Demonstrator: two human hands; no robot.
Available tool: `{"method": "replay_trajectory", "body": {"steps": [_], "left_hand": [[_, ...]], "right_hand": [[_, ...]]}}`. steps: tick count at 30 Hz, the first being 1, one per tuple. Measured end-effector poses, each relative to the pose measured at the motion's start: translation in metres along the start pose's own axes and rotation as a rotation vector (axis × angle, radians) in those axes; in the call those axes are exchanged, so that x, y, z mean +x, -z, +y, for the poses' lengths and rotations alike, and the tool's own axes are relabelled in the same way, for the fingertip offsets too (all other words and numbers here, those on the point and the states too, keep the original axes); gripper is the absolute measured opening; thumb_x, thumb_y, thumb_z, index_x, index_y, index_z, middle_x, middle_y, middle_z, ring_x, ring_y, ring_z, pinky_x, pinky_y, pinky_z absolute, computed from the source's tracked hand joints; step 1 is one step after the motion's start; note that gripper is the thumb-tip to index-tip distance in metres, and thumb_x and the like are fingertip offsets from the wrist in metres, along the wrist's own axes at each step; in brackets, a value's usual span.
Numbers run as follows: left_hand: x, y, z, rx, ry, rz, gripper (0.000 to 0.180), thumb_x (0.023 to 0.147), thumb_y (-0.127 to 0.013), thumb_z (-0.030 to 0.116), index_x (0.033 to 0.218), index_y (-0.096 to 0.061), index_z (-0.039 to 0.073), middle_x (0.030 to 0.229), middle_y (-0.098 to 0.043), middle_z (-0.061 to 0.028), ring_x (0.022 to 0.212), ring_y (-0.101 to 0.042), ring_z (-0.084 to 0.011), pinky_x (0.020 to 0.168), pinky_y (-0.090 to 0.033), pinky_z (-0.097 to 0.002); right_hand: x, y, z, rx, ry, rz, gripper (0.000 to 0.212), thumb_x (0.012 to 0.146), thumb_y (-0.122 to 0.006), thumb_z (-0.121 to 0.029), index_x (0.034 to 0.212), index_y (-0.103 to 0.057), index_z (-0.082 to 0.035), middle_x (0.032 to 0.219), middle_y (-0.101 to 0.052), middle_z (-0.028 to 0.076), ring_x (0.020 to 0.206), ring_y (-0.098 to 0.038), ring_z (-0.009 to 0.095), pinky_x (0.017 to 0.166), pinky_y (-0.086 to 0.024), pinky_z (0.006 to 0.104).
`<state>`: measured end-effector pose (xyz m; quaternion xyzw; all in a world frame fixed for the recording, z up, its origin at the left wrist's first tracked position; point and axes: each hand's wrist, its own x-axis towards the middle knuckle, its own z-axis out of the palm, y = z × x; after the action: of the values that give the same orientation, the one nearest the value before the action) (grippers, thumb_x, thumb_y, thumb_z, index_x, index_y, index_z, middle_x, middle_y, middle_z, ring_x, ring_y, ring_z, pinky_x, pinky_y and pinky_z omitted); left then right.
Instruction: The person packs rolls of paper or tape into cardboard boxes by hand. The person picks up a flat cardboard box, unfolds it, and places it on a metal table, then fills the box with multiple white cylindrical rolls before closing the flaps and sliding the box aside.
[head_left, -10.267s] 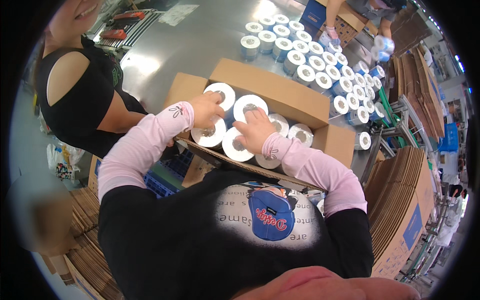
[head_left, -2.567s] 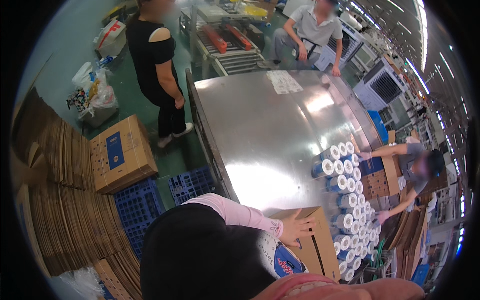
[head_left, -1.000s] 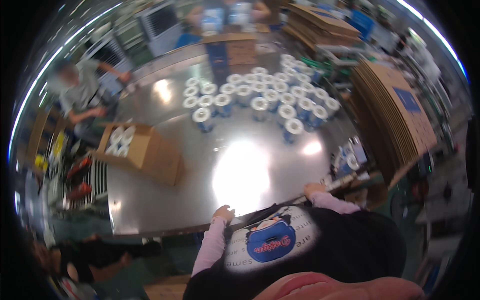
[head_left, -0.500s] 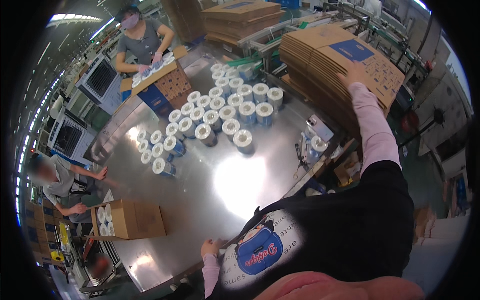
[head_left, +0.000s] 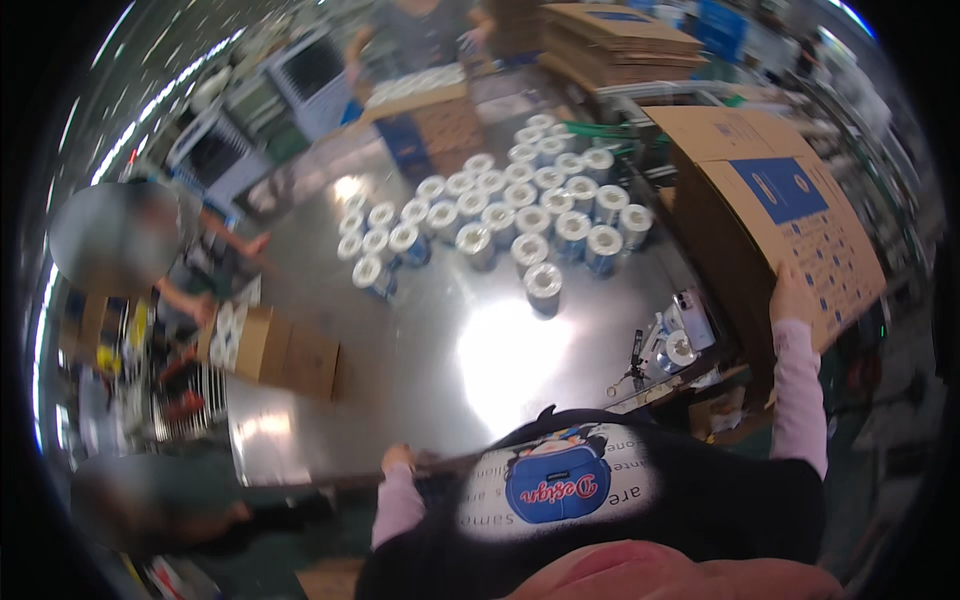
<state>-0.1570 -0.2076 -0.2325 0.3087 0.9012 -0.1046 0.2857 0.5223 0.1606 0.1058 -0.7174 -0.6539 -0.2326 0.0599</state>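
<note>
A brown cardboard carton with a blue printed panel stands tilted at the right, beside the table. My right hand is closed on its near edge. My left hand is at the near edge of the metal table; blur hides how its fingers lie. Many white-topped rolls in blue-tinted wrap, such as the nearest roll, stand across the middle and far part of the table. Nearer my right arm lie a phone, a single roll and a small dark tool.
An open carton of rolls sits at the table's left edge, with a person's hand touching it. Across the table, another person stands behind a filled carton. Flat cartons are stacked at the far right. Another person shows at lower left.
My right hand has moved from the carton stack's top toward me, and one carton's near edge has swung with it. The view has turned left. Another person has appeared at lower left.
</note>
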Motion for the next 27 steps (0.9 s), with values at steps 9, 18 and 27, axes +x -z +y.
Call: {"method": "replay_trajectory", "body": {"steps": [9,18,27], "left_hand": [[0.000,0.112,0.111,-0.742,-0.421,0.286,0.051,0.083,-0.064,0.030,0.127,-0.055,0.005,0.110,-0.065,-0.0188,0.103,-0.063,-0.0307,0.088,-0.049,-0.0370],[-0.101,0.277,0.154,-0.893,-0.884,0.710,0.079,0.079,-0.070,0.033,0.143,-0.033,0.004,0.138,-0.043,-0.0229,0.126,-0.044,-0.0340,0.105,-0.035,-0.0390],[-0.214,0.130,0.200,-0.612,-0.765,0.555,0.124,0.068,-0.075,0.057,0.148,-0.002,-0.001,0.148,0.012,-0.0364,0.137,0.007,-0.0566,0.112,-0.014,-0.0584]], "right_hand": [[-0.009,0.150,-0.107,0.447,0.607,0.233,0.043,0.082,-0.059,0.001,0.124,-0.058,-0.011,0.116,-0.064,0.010,0.096,-0.064,0.031,0.078,-0.052,0.0360],[0.002,0.196,-0.245,0.976,1.016,-0.151,0.031,0.084,-0.063,-0.012,0.111,-0.056,0.002,0.083,-0.064,0.024,0.080,-0.062,0.042,0.067,-0.048,0.0455],[-0.089,0.158,-0.438,1.549,1.094,-1.349,0.043,0.086,-0.057,-0.014,0.123,-0.052,0.005,0.114,-0.062,0.012,0.103,-0.056,0.016,0.090,-0.044,0.0287]]}}
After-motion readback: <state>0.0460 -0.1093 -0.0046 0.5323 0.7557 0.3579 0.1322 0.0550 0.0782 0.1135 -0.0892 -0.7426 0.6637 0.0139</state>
